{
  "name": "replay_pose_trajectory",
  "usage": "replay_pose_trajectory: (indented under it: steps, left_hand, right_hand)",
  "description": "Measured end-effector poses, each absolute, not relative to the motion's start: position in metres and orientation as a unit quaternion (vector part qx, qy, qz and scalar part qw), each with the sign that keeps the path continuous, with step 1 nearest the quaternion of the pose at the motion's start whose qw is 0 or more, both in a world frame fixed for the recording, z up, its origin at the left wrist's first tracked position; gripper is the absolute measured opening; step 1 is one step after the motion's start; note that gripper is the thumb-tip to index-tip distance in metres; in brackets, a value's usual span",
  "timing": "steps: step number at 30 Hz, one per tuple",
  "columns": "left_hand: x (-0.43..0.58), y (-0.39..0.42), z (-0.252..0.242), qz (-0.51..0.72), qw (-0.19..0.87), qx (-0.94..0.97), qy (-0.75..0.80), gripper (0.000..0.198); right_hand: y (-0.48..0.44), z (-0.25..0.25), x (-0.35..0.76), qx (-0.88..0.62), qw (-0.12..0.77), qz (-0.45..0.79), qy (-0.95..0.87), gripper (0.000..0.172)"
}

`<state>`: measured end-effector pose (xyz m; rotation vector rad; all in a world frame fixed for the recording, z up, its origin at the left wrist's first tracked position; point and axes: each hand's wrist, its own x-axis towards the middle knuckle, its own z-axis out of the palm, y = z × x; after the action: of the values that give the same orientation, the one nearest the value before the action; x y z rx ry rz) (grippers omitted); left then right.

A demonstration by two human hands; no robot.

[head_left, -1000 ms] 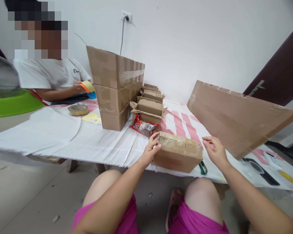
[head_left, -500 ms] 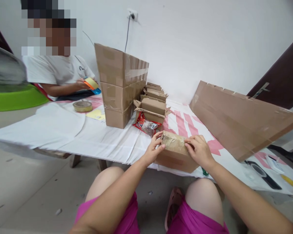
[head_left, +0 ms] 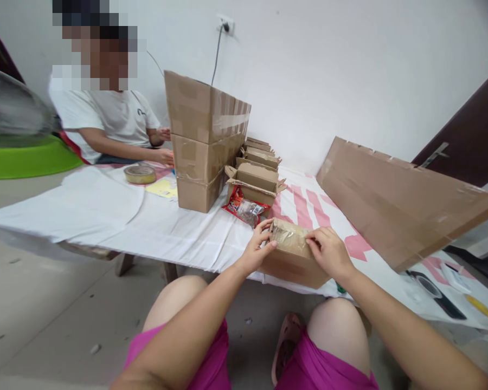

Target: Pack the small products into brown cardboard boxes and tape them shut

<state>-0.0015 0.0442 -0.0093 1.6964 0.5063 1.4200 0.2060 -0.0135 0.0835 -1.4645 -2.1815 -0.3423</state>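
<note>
A small closed cardboard box [head_left: 295, 266] lies at the near table edge, a shiny strip of clear packing tape [head_left: 288, 236] across its end. My left hand [head_left: 257, 250] grips the box's left side, thumb in front and fingers behind. At the upper right of the box, the fingertips of my right hand [head_left: 324, 246] pinch together at the tape's edge. Just behind my left hand lies a red and clear packet [head_left: 246, 208] with brown contents. It leans against an open cardboard box [head_left: 254, 181] whose flaps stand up.
Taped boxes [head_left: 195, 157] stand stacked left of the open-box row. A large cardboard sheet [head_left: 398, 200] leans at the right. A tape roll [head_left: 140, 174] lies on the white-covered table [head_left: 154, 227]. Across it sits a person in a white shirt [head_left: 120, 119]. A green fan [head_left: 24, 157] stands far left.
My right fingers have shifted slightly left along the tape; my left hand keeps its grip. The other person's hands moved right, toward the stack, and the orange item is now mostly hidden.
</note>
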Motion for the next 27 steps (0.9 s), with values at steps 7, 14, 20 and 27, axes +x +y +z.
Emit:
replay_pose_trajectory:
  steps: [7, 14, 20, 27]
  left_hand:
    - [-0.001, 0.044, -0.010, 0.570, 0.412, 0.680, 0.209, 0.039]
    - [0.000, 0.044, -0.011, 0.575, 0.394, 0.686, 0.210, 0.037]
    - [0.002, 0.044, -0.012, 0.575, 0.387, 0.692, 0.203, 0.036]
    - [0.003, 0.047, -0.014, 0.567, 0.383, 0.690, 0.235, 0.036]
  right_hand:
    - [-0.001, 0.088, 0.203, -0.585, 0.173, -0.097, -0.787, 0.009]
    - [-0.011, 0.081, 0.202, -0.548, 0.164, -0.165, -0.804, 0.011]
    - [-0.019, 0.072, 0.204, -0.479, 0.185, -0.207, -0.833, 0.015]
    - [-0.039, 0.085, 0.219, -0.374, 0.388, -0.066, -0.840, 0.009]
